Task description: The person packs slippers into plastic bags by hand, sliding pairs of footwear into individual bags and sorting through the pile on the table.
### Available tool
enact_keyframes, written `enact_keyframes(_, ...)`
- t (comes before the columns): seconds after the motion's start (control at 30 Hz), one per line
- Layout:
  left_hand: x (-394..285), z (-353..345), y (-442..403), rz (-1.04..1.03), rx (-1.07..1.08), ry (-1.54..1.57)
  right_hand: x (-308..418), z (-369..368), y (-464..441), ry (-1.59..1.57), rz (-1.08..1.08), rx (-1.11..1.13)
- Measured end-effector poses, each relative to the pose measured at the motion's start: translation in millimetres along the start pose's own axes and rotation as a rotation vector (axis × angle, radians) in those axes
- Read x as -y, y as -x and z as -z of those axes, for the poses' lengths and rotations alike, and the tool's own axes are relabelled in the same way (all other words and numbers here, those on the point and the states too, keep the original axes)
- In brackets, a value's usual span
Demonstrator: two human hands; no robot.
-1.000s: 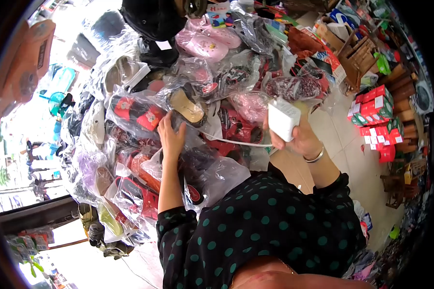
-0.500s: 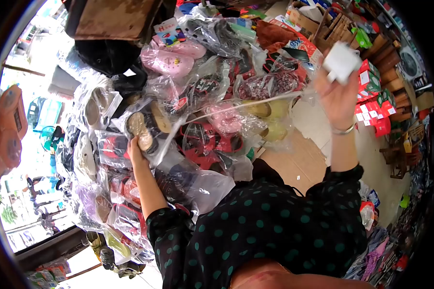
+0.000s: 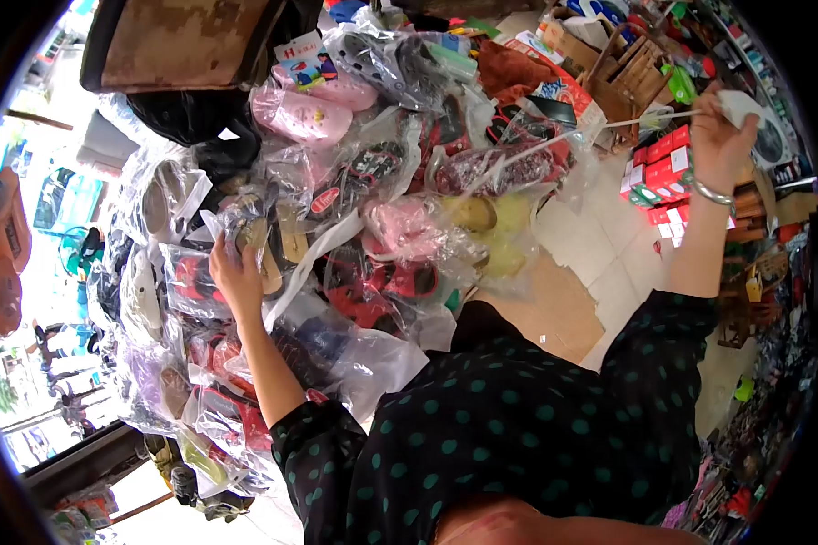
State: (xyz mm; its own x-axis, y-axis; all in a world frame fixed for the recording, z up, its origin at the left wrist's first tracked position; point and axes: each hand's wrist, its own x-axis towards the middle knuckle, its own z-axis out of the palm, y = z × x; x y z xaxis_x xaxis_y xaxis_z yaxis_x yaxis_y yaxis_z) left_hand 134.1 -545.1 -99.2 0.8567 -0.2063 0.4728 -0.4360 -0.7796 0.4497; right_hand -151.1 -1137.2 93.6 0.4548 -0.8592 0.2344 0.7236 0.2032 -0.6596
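My left hand point(image 3: 236, 275) is closed on the edge of a plastic-bagged pair of tan-soled slippers point(image 3: 271, 259), its fingertips partly hidden against the bag. Raised far out to the right, my right hand point(image 3: 723, 150) grips a white object point(image 3: 742, 107) whose kind I cannot make out. A thin white strip point(image 3: 627, 122) runs from that hand leftwards over the pile. Beside the slippers lies a wider whitish band point(image 3: 311, 265); whether it joins the strip is unclear. Pink clogs point(image 3: 304, 116), yellow-green slippers point(image 3: 500, 236) and red shoes point(image 3: 382, 291), all bagged, lie around.
A brown box-like thing point(image 3: 177, 45) juts in at the upper left, above a black bag point(image 3: 182, 118). Flattened cardboard point(image 3: 550, 309) lies on the tiled floor. Red boxes point(image 3: 661, 168) and a wooden chair point(image 3: 641, 68) stand at right. Orange shoes point(image 3: 2, 254) hang at far left.
My right hand has moved outward to the right with the white object, and the strip now extends further right. My left hand has shifted slightly left and up along the bagged slippers.
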Motion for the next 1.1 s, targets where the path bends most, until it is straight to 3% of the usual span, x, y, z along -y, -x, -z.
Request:
enact_keyframes(0.03, -23, 4, -6, -0.071, 0.038, 0.014, 21, 21, -1, -0.068, -0.056, 0.108)
enact_keyframes(0.07, -45, 1, -8, -0.11, 0.129, 0.247, 46, 45, -7, -0.115, -0.098, 0.157)
enact_keyframes(0.1, -76, 1, -10, -0.261, 0.222, 0.222, 71, 68, -13, -0.16, -0.143, 0.204)
enact_keyframes(0.13, -95, -9, -6, -0.297, 0.337, 0.25, 93, 82, -11, -0.048, -0.027, 0.05)
enact_keyframes(0.17, -107, -29, -4, -0.378, 0.476, 0.384, 113, 96, -5, -0.008, -0.009, 0.035)
enact_keyframes(0.2, -118, -46, -2, -0.503, 0.526, 0.479, 133, 110, 1, 0.032, 0.009, 0.018)
enact_keyframes(0.3, -146, -93, 22, -0.565, 0.68, 0.471, 167, 125, 33, 0.158, 0.123, -0.086)
enact_keyframes(0.33, -157, -99, 36, -0.557, 0.678, 0.479, 167, 132, 40, 0.201, 0.136, -0.156)
enact_keyframes(0.37, -169, -103, 46, -0.678, 0.71, 0.42, 165, 144, 44, 0.234, 0.158, -0.222)
enact_keyframes(0.43, -186, -106, 55, -0.805, 0.745, 0.352, 140, 152, 56, 0.213, -0.053, -0.081)
enact_keyframes(0.5, -201, -112, 63, -0.951, 0.89, 0.128, 77, 110, 65, 0.197, -0.129, -0.176)
enact_keyframes(0.6, -199, -127, 58, -0.911, 0.851, 0.387, -10, 95, 53, 0.228, -0.316, -0.074)
enact_keyframes(0.63, -210, -126, 44, -0.826, 0.886, 0.403, -65, 130, 36, 0.168, -0.524, 0.023)
enact_keyframes(0.67, -216, -117, 36, -0.749, 0.958, 0.417, -93, 119, 44, 0.298, -0.545, 0.104)
enact_keyframes(0.7, -215, -119, 40, -0.722, 0.926, 0.43, -98, 110, 49, 0.214, -0.624, 0.027)
enact_keyframes(0.73, -227, -124, 37, -0.693, 0.925, 0.426, -135, 100, 57, 0.219, -0.812, 0.286)
enact_keyframes(0.77, -236, -121, 29, -0.662, 0.848, 0.376, -152, 105, 59, 0.303, -0.885, 0.268)
enact_keyframes(0.8, -238, -111, 22, -0.65, 0.763, 0.338, -156, 114, 58, 0.23, -0.903, 0.345)
enact_keyframes(0.83, -254, -110, 17, -0.511, 0.585, 0.414, -174, 103, 60, 0.23, -0.936, 0.434)
enact_keyframes(0.93, -276, -110, 11, -0.404, 0.455, 0.5, -203, 78, 82, 0.247, -1.012, 0.602)
enact_keyframes(1.0, -312, -103, 13, -0.391, 0.444, 0.527, -207, 54, 86, 0.11, -1.069, 0.744)
enact_keyframes(1.1, -359, -94, 22, -0.501, 0.351, 0.724, -211, 63, 81, 0.328, -0.995, 1.015)
